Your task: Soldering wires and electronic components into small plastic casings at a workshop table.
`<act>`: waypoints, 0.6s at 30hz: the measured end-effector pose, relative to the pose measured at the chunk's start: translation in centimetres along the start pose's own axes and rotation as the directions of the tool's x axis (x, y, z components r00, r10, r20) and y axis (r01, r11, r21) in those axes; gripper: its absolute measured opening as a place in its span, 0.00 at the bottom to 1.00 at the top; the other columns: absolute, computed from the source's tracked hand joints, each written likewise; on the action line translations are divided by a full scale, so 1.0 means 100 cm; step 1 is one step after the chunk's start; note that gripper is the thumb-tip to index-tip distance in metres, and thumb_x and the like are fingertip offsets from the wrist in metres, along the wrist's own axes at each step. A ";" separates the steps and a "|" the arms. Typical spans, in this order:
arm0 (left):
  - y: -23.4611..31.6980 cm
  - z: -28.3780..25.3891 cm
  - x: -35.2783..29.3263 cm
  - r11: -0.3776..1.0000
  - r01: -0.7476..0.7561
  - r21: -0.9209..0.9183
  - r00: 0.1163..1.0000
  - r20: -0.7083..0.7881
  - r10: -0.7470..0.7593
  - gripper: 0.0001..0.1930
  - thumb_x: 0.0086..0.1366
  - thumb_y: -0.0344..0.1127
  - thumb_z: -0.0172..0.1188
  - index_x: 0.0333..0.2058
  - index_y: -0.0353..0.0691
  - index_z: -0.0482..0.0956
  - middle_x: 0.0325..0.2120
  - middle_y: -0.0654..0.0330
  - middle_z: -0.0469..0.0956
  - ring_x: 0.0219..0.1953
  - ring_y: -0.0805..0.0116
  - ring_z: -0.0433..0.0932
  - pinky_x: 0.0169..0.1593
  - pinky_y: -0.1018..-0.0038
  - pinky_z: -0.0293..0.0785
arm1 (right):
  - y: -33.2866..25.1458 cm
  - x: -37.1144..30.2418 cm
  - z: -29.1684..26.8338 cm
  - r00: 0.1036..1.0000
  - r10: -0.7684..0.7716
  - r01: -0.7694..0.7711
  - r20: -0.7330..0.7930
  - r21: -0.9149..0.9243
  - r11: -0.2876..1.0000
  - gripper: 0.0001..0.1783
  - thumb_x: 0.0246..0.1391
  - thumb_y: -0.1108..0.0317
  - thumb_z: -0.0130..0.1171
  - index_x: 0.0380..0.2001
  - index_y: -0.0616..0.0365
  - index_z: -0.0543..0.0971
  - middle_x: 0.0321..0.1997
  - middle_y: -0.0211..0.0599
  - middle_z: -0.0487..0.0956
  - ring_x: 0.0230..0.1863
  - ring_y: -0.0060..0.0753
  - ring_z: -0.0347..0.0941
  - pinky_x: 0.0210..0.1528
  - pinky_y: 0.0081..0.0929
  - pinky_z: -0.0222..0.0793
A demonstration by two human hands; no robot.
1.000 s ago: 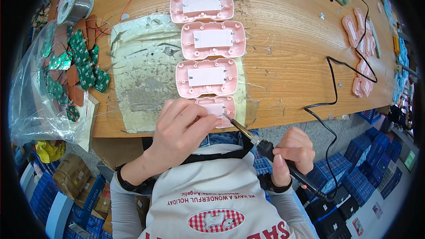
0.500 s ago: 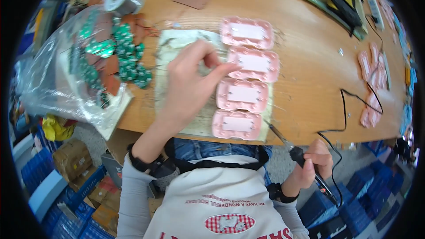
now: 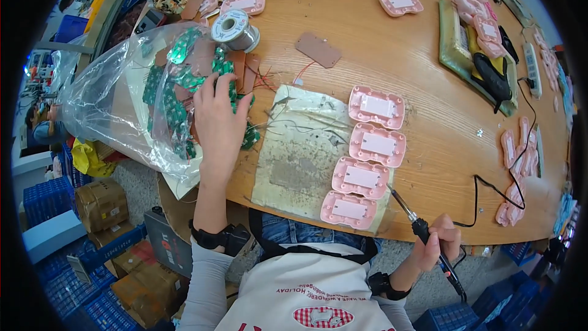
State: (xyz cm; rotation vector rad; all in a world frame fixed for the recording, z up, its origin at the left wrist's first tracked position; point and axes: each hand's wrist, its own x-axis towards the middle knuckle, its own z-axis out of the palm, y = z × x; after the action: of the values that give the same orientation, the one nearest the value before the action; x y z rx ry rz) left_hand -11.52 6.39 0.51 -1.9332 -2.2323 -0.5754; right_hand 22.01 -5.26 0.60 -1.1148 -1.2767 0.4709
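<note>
My left hand (image 3: 217, 125) reaches over a pile of green circuit boards (image 3: 174, 107), fingers stretched out and apart, its fingertips touching the pile. These boards and some brown ones lie partly inside a clear plastic bag (image 3: 101, 95). My right hand (image 3: 440, 242) is closed around the handle of a soldering iron (image 3: 420, 227), its tip pointing up and left beside a column of pink plastic shells (image 3: 360, 178). Several such shells, each with a pale rectangular panel, stand along the right edge of a stained, pale work mat (image 3: 294, 175).
A solder wire spool (image 3: 236, 30) stands behind the boards. A brown board (image 3: 318, 49) with red wire lies beyond the mat. At the right, a yellowish tray (image 3: 450, 55) holds a black-handled tool (image 3: 490, 76). The iron's black cord (image 3: 490, 181) crosses the table near more pink parts (image 3: 514, 165).
My left hand has moved left from the pink shells to the green boards, its pinched fingers now spread. The view has shifted, showing more of the table's far side. My right hand keeps the soldering iron.
</note>
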 end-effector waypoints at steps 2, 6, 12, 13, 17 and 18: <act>-0.001 -0.004 0.002 0.997 0.023 -0.080 0.999 0.026 -0.021 0.16 0.54 0.30 0.63 0.42 0.37 0.72 0.41 0.52 0.73 0.45 0.53 0.71 0.49 0.63 0.66 | 0.000 0.002 0.001 0.999 0.022 -0.023 0.034 0.029 0.999 0.11 0.44 0.71 0.54 0.18 0.60 0.63 0.15 0.33 0.63 0.17 0.21 0.51 0.22 0.23 0.44; -0.005 -0.014 0.008 0.953 0.190 -0.236 0.978 0.129 -0.163 0.16 0.55 0.28 0.60 0.44 0.36 0.75 0.35 0.51 0.77 0.35 0.55 0.76 0.41 0.66 0.71 | -0.002 0.009 0.002 0.999 -0.017 0.015 0.038 0.042 0.999 0.11 0.44 0.71 0.54 0.18 0.60 0.63 0.16 0.34 0.64 0.17 0.21 0.51 0.22 0.23 0.45; 0.011 -0.047 -0.001 0.843 0.133 -0.521 0.989 0.010 -0.149 0.11 0.54 0.20 0.56 0.36 0.36 0.81 0.36 0.55 0.80 0.36 0.63 0.79 0.40 0.72 0.74 | 0.000 0.008 0.000 1.000 -0.007 0.005 0.029 0.055 0.998 0.10 0.44 0.73 0.53 0.19 0.60 0.63 0.17 0.34 0.64 0.18 0.21 0.52 0.22 0.22 0.45; 0.013 -0.049 -0.009 0.841 0.133 -0.524 0.989 0.015 -0.148 0.11 0.54 0.20 0.56 0.36 0.36 0.81 0.36 0.55 0.80 0.36 0.63 0.79 0.40 0.72 0.74 | 0.000 0.007 -0.001 1.000 0.005 -0.006 0.025 0.045 0.999 0.10 0.44 0.73 0.52 0.19 0.60 0.62 0.17 0.33 0.64 0.18 0.21 0.51 0.22 0.22 0.44; 0.007 -0.052 -0.044 0.822 -0.194 -0.536 0.945 0.123 0.304 0.16 0.46 0.17 0.55 0.32 0.40 0.83 0.43 0.55 0.76 0.47 0.57 0.73 0.48 0.69 0.69 | -0.002 0.009 0.002 1.000 0.018 -0.017 -0.018 0.015 1.000 0.09 0.45 0.73 0.51 0.19 0.59 0.62 0.16 0.32 0.62 0.18 0.20 0.51 0.22 0.22 0.44; 0.003 -0.048 -0.055 0.780 -0.154 -0.606 0.916 0.208 0.342 0.17 0.44 0.16 0.54 0.31 0.41 0.83 0.44 0.55 0.75 0.49 0.55 0.71 0.51 0.68 0.68 | -0.003 0.009 0.004 1.000 0.018 -0.018 -0.016 0.017 1.000 0.09 0.45 0.73 0.51 0.19 0.59 0.62 0.16 0.32 0.62 0.18 0.20 0.51 0.22 0.22 0.44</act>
State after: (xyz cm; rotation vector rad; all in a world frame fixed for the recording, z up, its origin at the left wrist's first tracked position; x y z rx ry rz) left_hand -11.03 -0.43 3.07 -2.7430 -2.0470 -1.0828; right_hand 21.83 -4.48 1.27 -1.1148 -1.2475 0.4843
